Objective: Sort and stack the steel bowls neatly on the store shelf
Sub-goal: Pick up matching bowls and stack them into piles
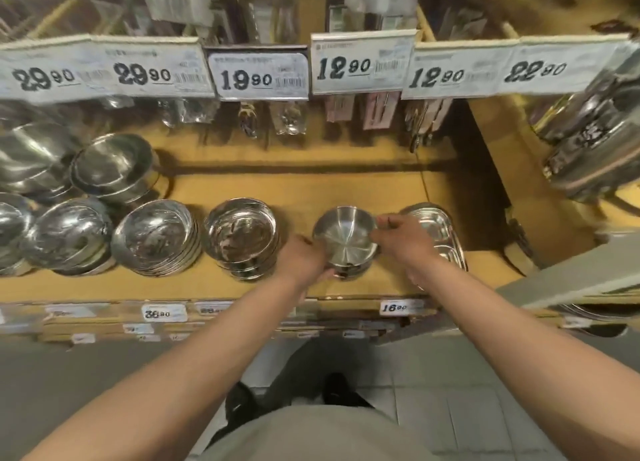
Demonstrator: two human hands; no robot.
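Head view, looking down on a yellow-brown wooden store shelf (346, 190). A small round shiny steel bowl (344, 235) sits on top of a short stack of like bowls near the shelf's front edge, right of centre; the lower bowls of that stack are mostly hidden beneath it and by the hands, so their number cannot be told. The left hand (304, 258) grips the bowl's near-left rim, its fingers curled under the side and largely out of sight. The right hand (401, 237) pinches the right rim, fingertips on the edge, thumb not clearly visible. Just right of this stack, partly covered by the right forearm, lies a stack of rectangular compartmented steel trays (438, 232). Left of the held bowl stands a stack of wider flat-bottomed steel bowls (242, 235), then a stack of shallow rounded steel bowls (156, 239), and further stacks whose leftmost members are cut off by the frame edge. A deeper steel bowl stack (114, 166) stands behind them. White price labels (259, 76) hang across the upper shelf edge, blurred; packaged goods behind them are indistinct. At the far right, stacked steel containers (595, 142) are smeared by lens distortion.
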